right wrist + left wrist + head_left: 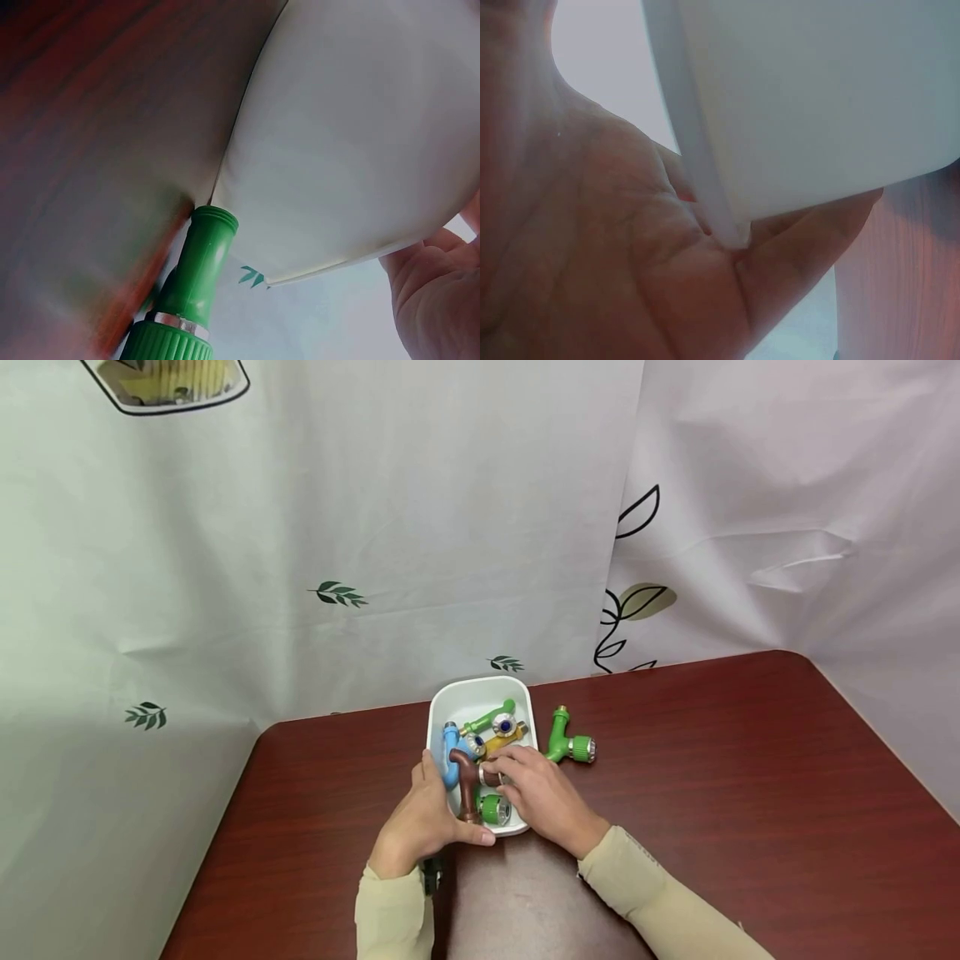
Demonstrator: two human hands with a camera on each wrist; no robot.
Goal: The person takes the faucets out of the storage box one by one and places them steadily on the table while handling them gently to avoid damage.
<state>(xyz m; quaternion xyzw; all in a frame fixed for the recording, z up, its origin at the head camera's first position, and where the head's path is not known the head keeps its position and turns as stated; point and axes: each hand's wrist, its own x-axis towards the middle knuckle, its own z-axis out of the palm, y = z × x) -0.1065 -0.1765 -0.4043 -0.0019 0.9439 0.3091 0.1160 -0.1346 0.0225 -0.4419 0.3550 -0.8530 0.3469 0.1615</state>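
A white plastic tub (480, 684) holds several toy-like taps. My left hand (417, 825) grips its near left corner, thumb along the front rim and fingers along the outer side; the left wrist view shows the tub wall (832, 105) against the palm. Reaching over the right rim, my right hand (546, 793) pinches the knob end of a brown tap (468, 783) on top of the pile. Around it lie a blue tap (451, 752), a yellow tap (504, 740), a green tap (487, 718) and a green ribbed knob (491, 809). The fingers partly cover the brown knob.
Another green tap (558, 742) lies on the table just right of the tub, beside my right hand. The dark red wooden table (750, 793) ends at a back edge close behind the tub. A pale patterned curtain (420, 527) hangs behind.
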